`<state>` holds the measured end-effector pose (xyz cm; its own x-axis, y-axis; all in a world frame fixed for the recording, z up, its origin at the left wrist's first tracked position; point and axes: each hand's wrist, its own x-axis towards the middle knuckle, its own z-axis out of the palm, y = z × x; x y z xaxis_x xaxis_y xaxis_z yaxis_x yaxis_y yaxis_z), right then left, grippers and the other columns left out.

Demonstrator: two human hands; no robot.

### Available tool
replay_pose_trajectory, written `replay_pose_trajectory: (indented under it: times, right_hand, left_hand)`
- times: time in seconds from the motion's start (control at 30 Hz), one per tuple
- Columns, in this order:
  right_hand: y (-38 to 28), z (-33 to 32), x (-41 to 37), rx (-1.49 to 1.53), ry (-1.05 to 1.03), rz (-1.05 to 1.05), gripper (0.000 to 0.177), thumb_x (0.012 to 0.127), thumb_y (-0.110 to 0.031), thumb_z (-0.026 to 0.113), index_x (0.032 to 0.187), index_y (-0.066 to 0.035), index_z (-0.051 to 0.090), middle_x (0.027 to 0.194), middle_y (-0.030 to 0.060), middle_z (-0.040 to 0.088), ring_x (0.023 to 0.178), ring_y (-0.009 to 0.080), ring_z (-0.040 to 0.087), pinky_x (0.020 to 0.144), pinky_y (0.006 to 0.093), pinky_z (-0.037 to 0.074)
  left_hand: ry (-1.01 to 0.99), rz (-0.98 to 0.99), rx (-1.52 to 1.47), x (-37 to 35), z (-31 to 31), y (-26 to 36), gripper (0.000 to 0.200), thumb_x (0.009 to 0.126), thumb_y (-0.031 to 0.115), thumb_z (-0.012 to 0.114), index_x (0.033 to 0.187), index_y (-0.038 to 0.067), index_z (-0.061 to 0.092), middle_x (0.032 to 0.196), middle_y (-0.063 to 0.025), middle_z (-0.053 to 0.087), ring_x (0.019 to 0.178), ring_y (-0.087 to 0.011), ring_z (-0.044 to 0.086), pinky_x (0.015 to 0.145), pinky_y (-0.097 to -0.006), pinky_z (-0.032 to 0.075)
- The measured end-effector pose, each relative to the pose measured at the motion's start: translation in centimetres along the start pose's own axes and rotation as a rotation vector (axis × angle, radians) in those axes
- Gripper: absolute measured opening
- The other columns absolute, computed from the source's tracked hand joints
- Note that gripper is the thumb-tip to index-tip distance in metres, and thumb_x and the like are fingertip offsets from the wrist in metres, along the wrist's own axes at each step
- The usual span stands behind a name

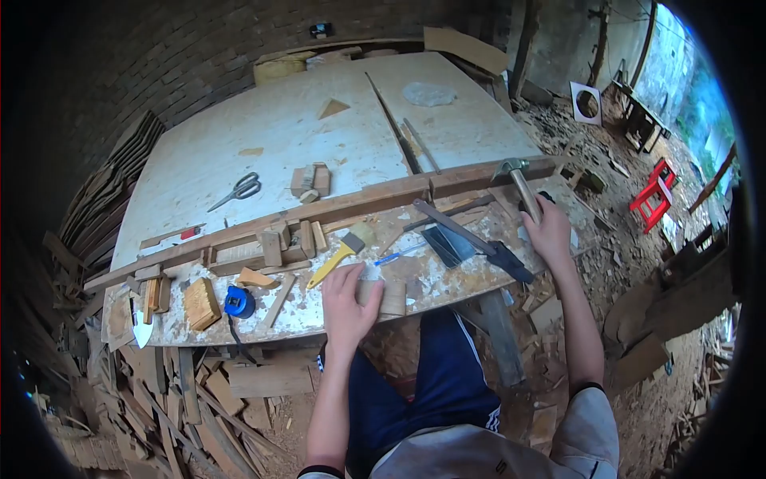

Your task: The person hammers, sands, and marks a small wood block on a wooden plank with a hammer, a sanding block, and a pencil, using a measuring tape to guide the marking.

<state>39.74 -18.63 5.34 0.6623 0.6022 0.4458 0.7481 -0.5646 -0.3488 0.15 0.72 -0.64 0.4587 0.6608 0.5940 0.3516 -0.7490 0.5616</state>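
Head view: hammer (523, 190) clenched in right fingers (533, 226) (its head beyond them), left fingers (341, 276) spread over 1 board (394, 297).

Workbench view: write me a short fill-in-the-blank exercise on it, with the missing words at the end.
The person's right hand holds a ____.
The hand nearer the brush is the person's ____ one.
The brush's handle is coloured ____.
The stool on the ground is coloured ____.

Missing words: hammer; left; yellow; red.
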Motion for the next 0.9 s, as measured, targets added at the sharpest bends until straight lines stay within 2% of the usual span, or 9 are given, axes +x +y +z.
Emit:
replay_pose_trajectory:
  times: [0.07, 0.17, 0.27, 0.37, 0.47, 0.57, 0.67, 0.77, 0.9]
  right_hand:
    - [-0.7, 1.0, 1.5, -0.099, -0.046, 0.026, 0.05, 0.092, -0.03, 0.083, 0.132, -0.001, 0.074, 0.118, 0.0255, 0.079, 0.109, 0.0445, 0.076, 0.092, 0.0545, 0.06]
    - [-0.2, 3.3, 2.3, -0.093, 0.007, -0.051, 0.052, 0.091, -0.027, 0.084, 0.136, -0.005, 0.073, 0.107, 0.0247, 0.079, 0.101, 0.0467, 0.076, 0.09, 0.0551, 0.06]
    - [-0.7, 4.4, 2.1, -0.13, -0.013, -0.061, 0.052, 0.092, -0.024, 0.083, 0.137, -0.003, 0.071, 0.115, 0.0246, 0.078, 0.112, 0.0456, 0.072, 0.098, 0.0535, 0.057]
    - [-2.2, 3.2, 0.1, -0.077, 0.075, -0.17, 0.047, 0.093, -0.021, 0.082, 0.135, -0.003, 0.072, 0.119, 0.0212, 0.074, 0.12, 0.0435, 0.068, 0.108, 0.0502, 0.054]
    - [-4.2, 1.5, -3.5, 0.05, 0.106, -0.217, 0.045, 0.093, -0.02, 0.081, 0.134, -0.002, 0.072, 0.133, 0.0224, 0.069, 0.131, 0.0418, 0.062, 0.116, 0.0493, 0.049]
    - [-6.2, 0.4, -7.7, 0.154, 0.016, -0.289, 0.044, 0.092, -0.019, 0.081, 0.131, -0.002, 0.072, 0.138, 0.0212, 0.067, 0.133, 0.041, 0.062, 0.117, 0.0508, 0.048]
    - [-6.9, 2.0, -10.7, 0.206, 0.032, -0.429, 0.043, 0.092, -0.019, 0.08, 0.131, -0.003, 0.073, 0.142, 0.0179, 0.067, 0.136, 0.0403, 0.06, 0.119, 0.0535, 0.045]
    - [-7.0, 4.4, -12.6, 0.22, 0.075, -0.452, 0.044, 0.092, -0.019, 0.079, 0.133, -0.005, 0.073, 0.144, 0.0153, 0.067, 0.137, 0.0401, 0.06, 0.12, 0.0556, 0.042]
    - [-6.3, 6.6, -13.4, 0.159, 0.176, -0.459, 0.043, 0.095, -0.021, 0.067, 0.135, -0.006, 0.074, 0.147, 0.0151, 0.068, 0.141, 0.0383, 0.06, 0.122, 0.0556, 0.04]
  left_hand:
    - [-0.008, 0.005, -0.006, 0.0, -0.1, -0.1, 0.044, 0.093, 0.028, 0.085, 0.124, -0.002, 0.076, 0.124, -0.0182, 0.073, 0.12, -0.0394, 0.067, 0.109, -0.0494, 0.05]
    - [-0.009, 0.0, -0.01, 0.0, -0.4, 0.1, 0.044, 0.094, 0.029, 0.084, 0.124, -0.002, 0.076, 0.123, -0.0185, 0.074, 0.12, -0.0394, 0.066, 0.109, -0.0494, 0.049]
    - [-0.01, -0.001, -0.014, 0.0, -0.3, 0.1, 0.044, 0.094, 0.03, 0.084, 0.124, -0.002, 0.076, 0.123, -0.0181, 0.074, 0.12, -0.0389, 0.066, 0.109, -0.0491, 0.049]
    - [-0.023, -0.006, -0.018, 0.0, -0.3, 0.1, 0.046, 0.093, 0.031, 0.085, 0.124, -0.002, 0.076, 0.123, -0.0173, 0.074, 0.121, -0.0383, 0.066, 0.109, -0.0488, 0.049]
    - [-0.062, 0.006, -0.03, 0.1, -0.7, 0.1, 0.051, 0.089, 0.033, 0.088, 0.126, 0.001, 0.077, 0.125, -0.016, 0.074, 0.122, -0.0373, 0.066, 0.11, -0.0487, 0.049]
    - [-0.128, 0.052, -0.092, 0.4, -1.4, 0.4, 0.06, 0.082, 0.036, 0.093, 0.13, 0.003, 0.077, 0.127, -0.0143, 0.073, 0.124, -0.0359, 0.065, 0.112, -0.0486, 0.048]
    - [-0.161, 0.085, -0.127, 0.5, -1.6, 0.2, 0.066, 0.077, 0.035, 0.097, 0.132, 0.005, 0.077, 0.131, -0.0134, 0.074, 0.127, -0.0353, 0.066, 0.112, -0.0485, 0.049]
    - [-0.171, 0.091, -0.112, 0.4, -1.8, 0.6, 0.07, 0.075, 0.037, 0.099, 0.133, 0.005, 0.077, 0.132, -0.0132, 0.074, 0.127, -0.0352, 0.066, 0.114, -0.0483, 0.049]
    - [-0.183, 0.107, -0.131, 0.3, -2.1, 0.6, 0.074, 0.074, 0.04, 0.1, 0.135, 0.005, 0.077, 0.132, -0.0129, 0.073, 0.128, -0.0349, 0.066, 0.115, -0.0482, 0.048]
